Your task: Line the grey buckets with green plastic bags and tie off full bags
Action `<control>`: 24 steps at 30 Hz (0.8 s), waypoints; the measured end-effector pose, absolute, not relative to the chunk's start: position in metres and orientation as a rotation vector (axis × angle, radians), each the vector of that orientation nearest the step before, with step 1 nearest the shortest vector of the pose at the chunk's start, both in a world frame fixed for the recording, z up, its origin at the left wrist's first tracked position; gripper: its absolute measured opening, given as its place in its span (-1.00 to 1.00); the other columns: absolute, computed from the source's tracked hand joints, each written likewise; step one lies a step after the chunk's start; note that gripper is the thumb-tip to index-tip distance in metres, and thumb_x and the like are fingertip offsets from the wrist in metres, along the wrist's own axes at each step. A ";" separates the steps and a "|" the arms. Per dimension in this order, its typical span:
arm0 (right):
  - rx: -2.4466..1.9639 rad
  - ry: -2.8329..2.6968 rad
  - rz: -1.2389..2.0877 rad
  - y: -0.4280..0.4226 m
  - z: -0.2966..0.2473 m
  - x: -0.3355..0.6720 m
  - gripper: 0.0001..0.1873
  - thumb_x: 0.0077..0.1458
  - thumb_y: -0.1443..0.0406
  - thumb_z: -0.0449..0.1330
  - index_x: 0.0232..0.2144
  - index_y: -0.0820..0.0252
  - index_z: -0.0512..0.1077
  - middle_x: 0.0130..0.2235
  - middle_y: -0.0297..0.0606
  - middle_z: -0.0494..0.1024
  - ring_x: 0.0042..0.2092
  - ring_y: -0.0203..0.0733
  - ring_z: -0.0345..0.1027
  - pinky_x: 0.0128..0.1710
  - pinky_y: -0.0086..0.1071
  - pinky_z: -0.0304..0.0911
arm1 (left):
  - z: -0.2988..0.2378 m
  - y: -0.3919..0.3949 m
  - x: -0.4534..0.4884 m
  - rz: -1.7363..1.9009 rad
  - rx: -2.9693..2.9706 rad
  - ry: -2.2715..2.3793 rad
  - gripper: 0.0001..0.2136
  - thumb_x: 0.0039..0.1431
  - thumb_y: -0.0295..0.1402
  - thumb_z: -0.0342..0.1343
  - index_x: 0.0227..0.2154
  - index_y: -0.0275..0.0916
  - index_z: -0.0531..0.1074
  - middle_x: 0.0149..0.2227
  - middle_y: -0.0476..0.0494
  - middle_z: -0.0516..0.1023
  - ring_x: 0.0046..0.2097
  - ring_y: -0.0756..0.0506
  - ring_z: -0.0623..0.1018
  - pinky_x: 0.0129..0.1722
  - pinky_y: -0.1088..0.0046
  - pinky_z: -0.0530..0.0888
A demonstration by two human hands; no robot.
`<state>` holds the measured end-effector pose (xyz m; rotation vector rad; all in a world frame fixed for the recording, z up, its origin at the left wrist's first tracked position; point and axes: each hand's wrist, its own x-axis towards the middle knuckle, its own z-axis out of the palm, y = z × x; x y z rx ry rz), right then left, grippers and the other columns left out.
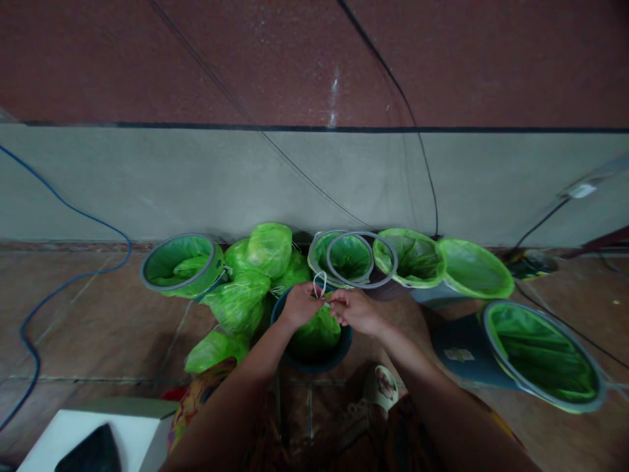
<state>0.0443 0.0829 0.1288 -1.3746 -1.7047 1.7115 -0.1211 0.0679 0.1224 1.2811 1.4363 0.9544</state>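
Note:
A green garbage bag (316, 335) sits inside a dark blue bin (346, 342) on the floor right in front of me. Its white drawstring (320, 280) rises in a loop above the bag's gathered top. My left hand (301, 305) is closed, pinching the drawstring from the left. Close beside it, my right hand (356, 311) is also closed, thumb and fingertips pinched on the string. Fine details of the string between the fingertips are too small to make out.
Several filled green bags (239, 303) are heaped left of the bin. Lined bins (147, 278) stand along the wall, and a blue bin (462, 351) lies tilted at right. A blue cable (73, 288) crosses the left floor, near a white box (54, 432).

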 end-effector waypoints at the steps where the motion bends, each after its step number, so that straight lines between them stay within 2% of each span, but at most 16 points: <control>1: -1.389 -1.730 1.697 0.083 0.129 0.044 -0.94 0.06 0.34 0.09 -0.39 0.20 0.36 -0.54 -0.42 0.42 -0.61 -0.43 0.25 -0.63 -0.56 0.15 | 0.122 0.068 -0.121 0.930 1.329 1.457 -0.93 -0.13 -0.56 0.14 -0.55 -0.30 0.44 -0.54 0.03 0.50 -0.44 0.03 0.46 -0.35 0.52 0.36; 5: -1.453 -1.790 1.668 0.082 0.134 0.045 -0.90 0.09 0.35 0.07 -0.33 0.20 0.38 -0.48 -0.38 0.47 -0.61 -0.43 0.28 -0.67 -0.58 0.12 | 0.121 0.067 -0.118 0.863 1.477 1.555 -0.90 -0.04 -0.56 0.08 -0.49 -0.30 0.48 -0.54 0.03 0.50 -0.46 0.02 0.45 -0.40 0.53 0.35; 12: -1.507 -1.884 1.634 0.083 0.129 0.045 -0.83 0.15 0.32 0.03 -0.28 0.22 0.41 -0.45 -0.35 0.48 -0.64 -0.38 0.33 -0.70 -0.54 0.04 | 0.119 0.059 -0.111 0.838 1.669 1.763 -0.71 0.05 -0.58 -0.02 -0.25 -0.26 0.55 -0.26 -0.11 0.62 -0.26 -0.06 0.56 -0.17 0.45 0.43; 17: -1.570 -1.869 1.576 0.084 0.128 0.046 -0.80 0.14 0.30 0.05 -0.23 0.20 0.43 -0.49 -0.39 0.44 -0.65 -0.37 0.32 -0.68 -0.52 0.05 | 0.119 0.057 -0.106 0.870 1.645 1.752 -0.73 0.10 -0.52 -0.01 -0.18 -0.27 0.52 -0.30 -0.12 0.61 -0.34 -0.03 0.54 -0.26 0.48 0.42; 19: -1.569 -1.868 1.567 0.084 0.131 0.046 -0.80 0.13 0.30 0.04 -0.27 0.20 0.45 -0.54 -0.41 0.40 -0.66 -0.37 0.29 -0.66 -0.51 0.06 | 0.117 0.057 -0.105 0.902 1.622 1.690 -0.72 0.10 -0.49 0.00 -0.14 -0.27 0.49 -0.32 -0.10 0.60 -0.39 0.00 0.51 -0.32 0.51 0.41; 21: -1.520 -1.870 1.581 0.084 0.134 0.047 -0.82 0.11 0.31 0.04 -0.39 0.21 0.44 -0.59 -0.43 0.35 -0.66 -0.38 0.25 -0.65 -0.51 0.06 | 0.116 0.057 -0.103 0.934 1.569 1.647 -0.70 0.09 -0.47 0.02 -0.10 -0.27 0.46 -0.33 -0.07 0.58 -0.45 0.03 0.47 -0.38 0.53 0.40; 24: -1.432 -1.859 1.600 0.086 0.138 0.048 -0.81 0.05 0.30 0.07 -0.54 0.21 0.39 -0.64 -0.46 0.27 -0.64 -0.41 0.19 -0.62 -0.52 0.05 | 0.116 0.058 -0.103 0.972 1.502 1.623 -0.77 0.06 -0.46 0.04 -0.19 -0.28 0.46 -0.38 -0.04 0.55 -0.46 0.04 0.46 -0.40 0.55 0.39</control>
